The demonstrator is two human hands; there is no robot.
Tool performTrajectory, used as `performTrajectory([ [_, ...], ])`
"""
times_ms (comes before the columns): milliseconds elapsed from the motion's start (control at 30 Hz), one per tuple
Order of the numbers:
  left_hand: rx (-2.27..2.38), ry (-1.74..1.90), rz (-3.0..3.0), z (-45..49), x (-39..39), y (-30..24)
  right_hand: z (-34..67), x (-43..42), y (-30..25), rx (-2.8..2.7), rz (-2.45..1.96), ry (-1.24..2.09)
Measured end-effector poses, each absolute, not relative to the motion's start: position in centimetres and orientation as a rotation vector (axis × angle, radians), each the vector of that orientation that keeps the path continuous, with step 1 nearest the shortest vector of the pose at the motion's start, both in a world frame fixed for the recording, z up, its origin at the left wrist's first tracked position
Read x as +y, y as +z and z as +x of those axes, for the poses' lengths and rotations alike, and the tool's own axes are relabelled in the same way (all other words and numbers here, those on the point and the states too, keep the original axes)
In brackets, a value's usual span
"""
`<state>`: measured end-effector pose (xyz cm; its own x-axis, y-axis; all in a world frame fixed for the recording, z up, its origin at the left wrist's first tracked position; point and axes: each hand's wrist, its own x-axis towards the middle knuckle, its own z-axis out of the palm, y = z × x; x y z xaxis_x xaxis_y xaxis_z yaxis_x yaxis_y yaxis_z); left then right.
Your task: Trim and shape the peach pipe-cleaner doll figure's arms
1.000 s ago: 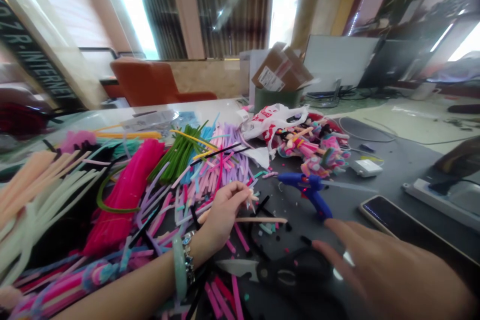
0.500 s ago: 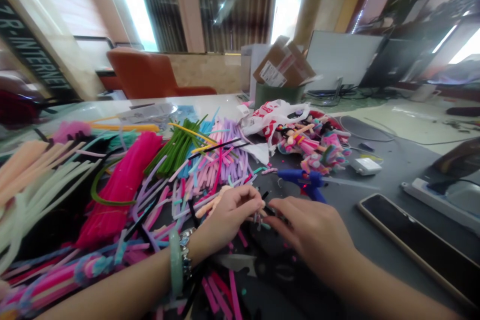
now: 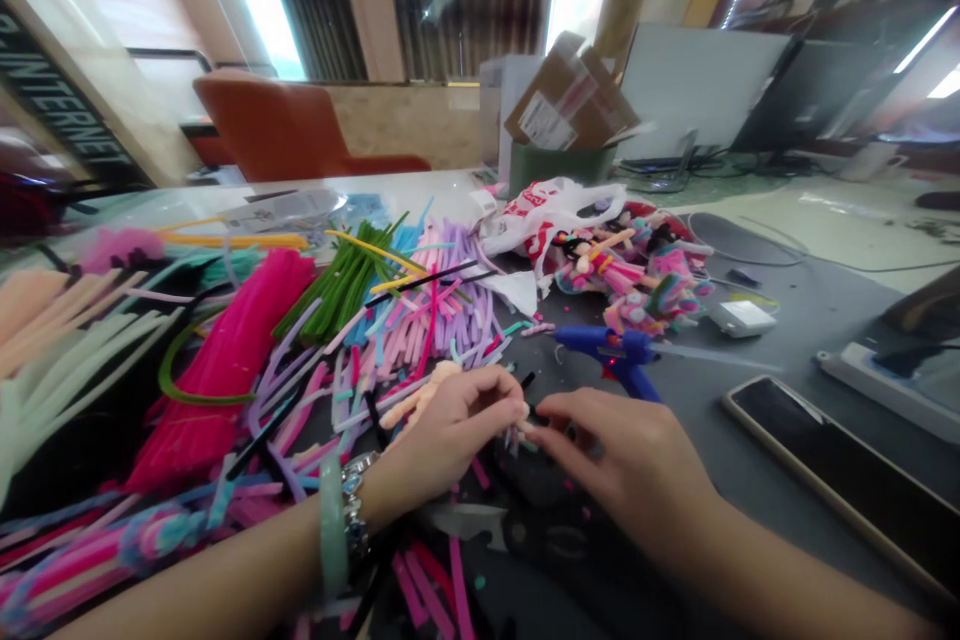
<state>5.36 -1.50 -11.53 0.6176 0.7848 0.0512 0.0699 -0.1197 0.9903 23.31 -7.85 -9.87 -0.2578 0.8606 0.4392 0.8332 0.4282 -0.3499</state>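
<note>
At the middle of the table, my left hand (image 3: 465,420) is closed, thumb and index finger pinched on a small pale piece (image 3: 524,417) too small to make out clearly. My right hand (image 3: 630,445) meets it from the other side, its thumb and index fingertips closed at the same piece. A peach pipe-cleaner figure part (image 3: 420,398) shows behind my left hand, partly hidden by it. Beyond my right hand lies a blue glue gun (image 3: 611,348) with a red light lit and a clear glue stick out its back. Scissors (image 3: 480,524) lie below my hands.
Bundles of pink (image 3: 214,375), green (image 3: 341,285) and lilac pipe cleaners (image 3: 465,295) cover the left side. Finished dolls (image 3: 622,270) sit beside a white plastic bag (image 3: 551,215). A phone (image 3: 832,465) and a white power strip (image 3: 892,395) lie at right.
The view has shifted slightly, so the background sits a little higher. Both hands stay together at the small piece, with only slight finger movement.
</note>
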Motion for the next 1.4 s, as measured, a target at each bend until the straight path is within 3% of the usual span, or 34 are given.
performTrajectory([
  [1400, 0.739, 0.602, 1.940, 5.11, -1.89, -10.99, 23.51, -7.49, -9.01, -1.915, -1.482, 0.447],
])
